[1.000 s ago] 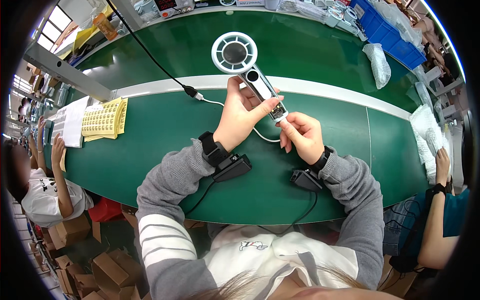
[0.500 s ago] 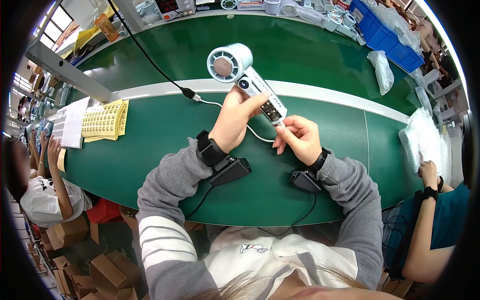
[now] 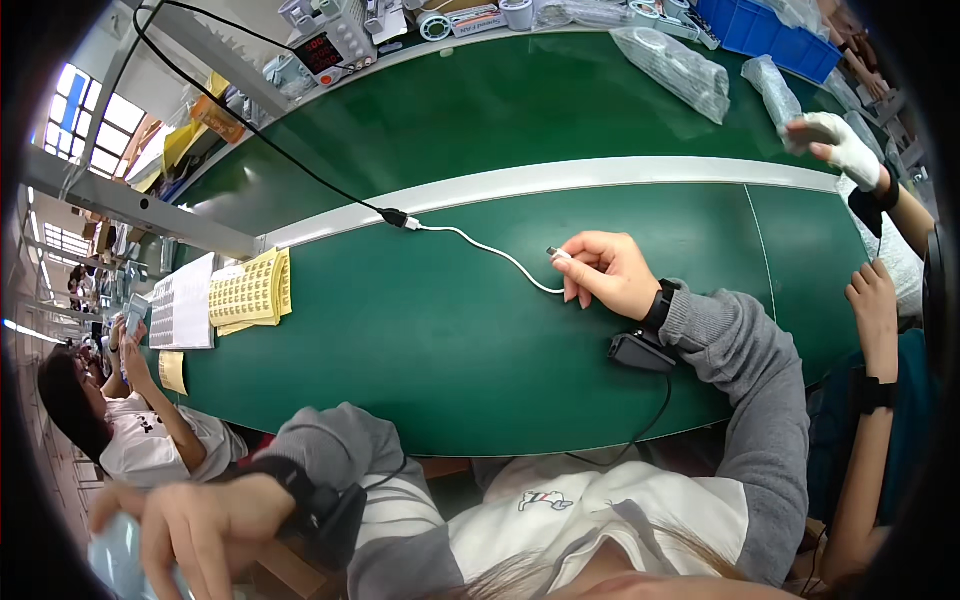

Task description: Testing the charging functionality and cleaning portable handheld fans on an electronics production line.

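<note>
My right hand (image 3: 612, 272) pinches the white plug end (image 3: 558, 254) of a USB charging cable above the green table. The white cable (image 3: 490, 248) runs left from there to a black connector (image 3: 394, 217). Far off at the lower left, beyond the table's edge, my left hand (image 3: 215, 520) is closed round a pale blue handheld fan (image 3: 125, 558). That fan is blurred and partly hidden by my fingers and the dark rim of the picture.
Yellow label sheets (image 3: 250, 292) and white sheets (image 3: 184, 305) lie on the table's left. Across the far strip are bagged items (image 3: 680, 72), a blue crate (image 3: 770, 40) and a power supply (image 3: 330, 45). One co-worker sits at left; another person's hands (image 3: 850, 150) reach in at right.
The fan has come off the cable plug, and my left hand has carried it down to the lower left. My right hand keeps the plug. A bagged item now lies on the far strip.
</note>
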### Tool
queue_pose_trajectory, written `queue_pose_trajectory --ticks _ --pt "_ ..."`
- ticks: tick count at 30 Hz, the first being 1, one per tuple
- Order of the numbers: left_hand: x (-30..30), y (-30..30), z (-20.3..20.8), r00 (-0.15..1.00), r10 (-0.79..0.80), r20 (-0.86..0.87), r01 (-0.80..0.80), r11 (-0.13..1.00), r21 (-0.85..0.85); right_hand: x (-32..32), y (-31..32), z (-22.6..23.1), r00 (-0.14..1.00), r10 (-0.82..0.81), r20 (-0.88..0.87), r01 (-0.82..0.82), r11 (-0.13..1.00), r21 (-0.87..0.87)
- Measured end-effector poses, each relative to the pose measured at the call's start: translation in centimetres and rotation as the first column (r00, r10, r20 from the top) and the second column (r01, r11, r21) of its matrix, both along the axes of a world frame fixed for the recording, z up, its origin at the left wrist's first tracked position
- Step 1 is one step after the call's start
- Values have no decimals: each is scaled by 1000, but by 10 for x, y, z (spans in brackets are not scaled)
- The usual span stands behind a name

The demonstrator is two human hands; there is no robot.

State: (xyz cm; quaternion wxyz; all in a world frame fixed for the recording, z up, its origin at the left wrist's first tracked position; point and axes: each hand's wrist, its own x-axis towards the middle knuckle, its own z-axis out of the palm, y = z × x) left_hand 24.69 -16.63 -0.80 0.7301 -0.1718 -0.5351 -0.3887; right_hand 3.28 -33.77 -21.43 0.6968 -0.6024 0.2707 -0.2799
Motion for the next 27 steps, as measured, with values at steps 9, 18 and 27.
queue_pose_trajectory --ticks 9,18,27 --pt "14 39 1 803 562 -199 -569 822 25 -2 4 -2 1000 -15 18 15 1000 -3" --pt "5 38 -1 756 608 242 -639 766 72 -2 4 0 998 -20 56 20 1000 -6" --pt "-27 -137 -109 339 552 762 -940 234 248 0 31 -3 915 402 37 -343 823 -453"
